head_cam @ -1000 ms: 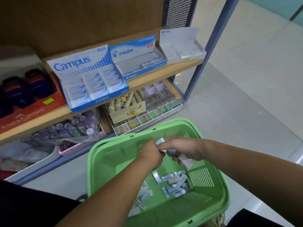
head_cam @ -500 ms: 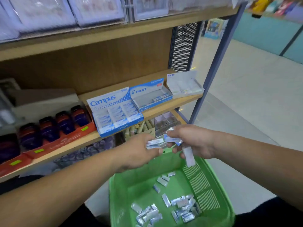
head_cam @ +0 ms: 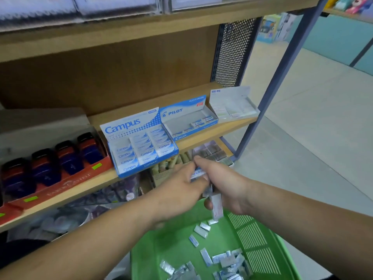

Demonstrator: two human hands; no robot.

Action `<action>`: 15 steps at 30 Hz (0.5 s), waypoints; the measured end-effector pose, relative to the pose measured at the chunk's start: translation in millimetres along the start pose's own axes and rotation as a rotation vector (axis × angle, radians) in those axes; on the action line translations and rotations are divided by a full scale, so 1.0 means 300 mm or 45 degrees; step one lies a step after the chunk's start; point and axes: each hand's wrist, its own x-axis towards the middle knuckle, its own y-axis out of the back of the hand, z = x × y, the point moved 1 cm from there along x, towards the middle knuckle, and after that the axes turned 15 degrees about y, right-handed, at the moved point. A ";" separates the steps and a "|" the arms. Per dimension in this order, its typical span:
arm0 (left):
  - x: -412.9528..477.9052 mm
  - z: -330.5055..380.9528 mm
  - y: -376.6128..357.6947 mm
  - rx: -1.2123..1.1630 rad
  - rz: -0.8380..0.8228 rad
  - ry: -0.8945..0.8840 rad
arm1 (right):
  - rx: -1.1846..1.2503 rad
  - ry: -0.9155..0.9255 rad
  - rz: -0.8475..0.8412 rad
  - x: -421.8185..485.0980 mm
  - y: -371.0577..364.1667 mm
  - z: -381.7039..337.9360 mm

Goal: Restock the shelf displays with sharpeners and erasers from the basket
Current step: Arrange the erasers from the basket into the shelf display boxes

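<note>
Both hands meet just above the basket, each clamped on erasers.

The fingers and thumb of your left hand pinch a blue-and-white eraser, pressed up against your right hand. That hand's fingers are curled around a small bundle, with one white eraser hanging out below the fist. The hands look joined like this to pass or sort pieces, so that one hand ends up with a batch to carry. Below them, the green basket holds the remaining loose erasers, close enough for you to regrab. Beyond, on the shelf, the Pilot box is nearly empty beside the full Campus box, so it is probably where this batch goes.
</note>
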 end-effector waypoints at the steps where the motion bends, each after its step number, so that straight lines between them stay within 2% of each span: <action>1: 0.010 0.003 -0.004 -0.072 -0.022 0.008 | 0.022 0.014 -0.013 0.006 0.004 -0.002; 3: 0.024 0.005 -0.010 -0.214 -0.031 0.015 | 0.092 0.044 -0.013 0.014 0.011 -0.009; 7: 0.051 0.013 -0.024 -0.292 0.158 0.066 | 0.191 0.114 0.042 0.033 0.038 -0.013; 11: 0.067 0.041 -0.013 -0.556 0.065 0.056 | 0.310 0.110 0.118 0.054 0.070 -0.025; 15: 0.074 0.048 0.023 -0.574 0.059 0.060 | 0.286 0.163 0.126 0.067 0.082 -0.051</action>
